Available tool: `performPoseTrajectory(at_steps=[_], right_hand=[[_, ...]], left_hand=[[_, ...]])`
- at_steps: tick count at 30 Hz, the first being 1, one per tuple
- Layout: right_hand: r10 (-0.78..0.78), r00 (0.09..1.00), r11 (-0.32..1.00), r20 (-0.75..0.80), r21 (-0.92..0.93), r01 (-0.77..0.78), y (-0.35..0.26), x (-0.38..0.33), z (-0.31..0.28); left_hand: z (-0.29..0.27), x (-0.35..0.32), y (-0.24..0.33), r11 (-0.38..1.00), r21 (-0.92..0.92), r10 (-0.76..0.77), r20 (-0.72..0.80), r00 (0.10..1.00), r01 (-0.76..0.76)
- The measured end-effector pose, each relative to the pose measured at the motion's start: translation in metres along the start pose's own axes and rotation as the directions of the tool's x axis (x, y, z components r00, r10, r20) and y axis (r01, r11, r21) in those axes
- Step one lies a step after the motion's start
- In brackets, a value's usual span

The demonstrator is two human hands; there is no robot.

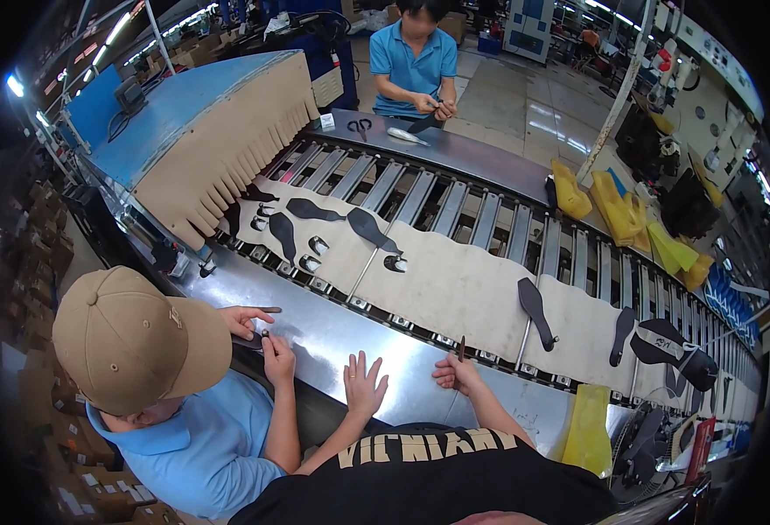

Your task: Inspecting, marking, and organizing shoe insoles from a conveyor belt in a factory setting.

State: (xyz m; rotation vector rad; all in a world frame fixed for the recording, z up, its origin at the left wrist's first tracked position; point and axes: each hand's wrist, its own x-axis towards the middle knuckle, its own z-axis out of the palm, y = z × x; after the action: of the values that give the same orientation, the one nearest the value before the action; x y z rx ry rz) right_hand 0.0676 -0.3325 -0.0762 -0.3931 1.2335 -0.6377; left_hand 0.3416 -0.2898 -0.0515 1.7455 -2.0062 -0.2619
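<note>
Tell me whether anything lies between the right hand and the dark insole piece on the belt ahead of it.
Nothing visible blocks it. The right hand, gripping a thin brush, rests on the metal ledge; only the belt's edge and bare beige belt separate it from the insole piece.

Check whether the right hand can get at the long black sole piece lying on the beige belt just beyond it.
Probably yes: the right hand holds a thin tool at the belt's near edge, and nothing lies between it and the black sole piece.

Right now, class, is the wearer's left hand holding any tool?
No: the left hand lies flat with fingers spread on the bare shiny metal table edge, while the right hand holds a thin dark brush-like stick.
</note>
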Motion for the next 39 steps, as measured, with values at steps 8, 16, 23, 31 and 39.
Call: performPoseTrajectory(at_steps=[8, 16, 23, 31, 39], right_hand=[[-0.006, 1.000, 1.000, -0.001, -0.003, 0.006, -0.001, 0.003, -0.001], [0.007, 1.000, 1.000, 0.005, -0.009, -0.007, 0.005, 0.004, -0.001], [-0.001, 1.000, 1.000, -0.002, -0.022, 0.000, 0.002, 0.005, 0.000], [-0.003, 1.000, 1.000, 0.018, -0.024, 0.003, 0.005, 0.007, 0.001], [-0.012, 1.000, 1.000, 0.000, -0.020, 0.012, 0.009, 0.014, -0.003]], left_hand=[[0.001, 0.001, -0.002, 1.000, -0.020, 0.017, -0.018, 1.000, -0.017], [-0.001, -0.006, -0.004, 1.000, -0.018, 0.013, -0.007, 1.000, -0.013], [-0.001, -0.002, -0.004, 1.000, -0.009, 0.019, -0.005, 1.000, -0.019], [0.000, -0.005, -0.010, 1.000, -0.002, 0.003, -0.005, 1.000, -0.003], [-0.002, -0.002, -0.011, 0.999, -0.035, 0.019, -0.012, 1.000, -0.019]])
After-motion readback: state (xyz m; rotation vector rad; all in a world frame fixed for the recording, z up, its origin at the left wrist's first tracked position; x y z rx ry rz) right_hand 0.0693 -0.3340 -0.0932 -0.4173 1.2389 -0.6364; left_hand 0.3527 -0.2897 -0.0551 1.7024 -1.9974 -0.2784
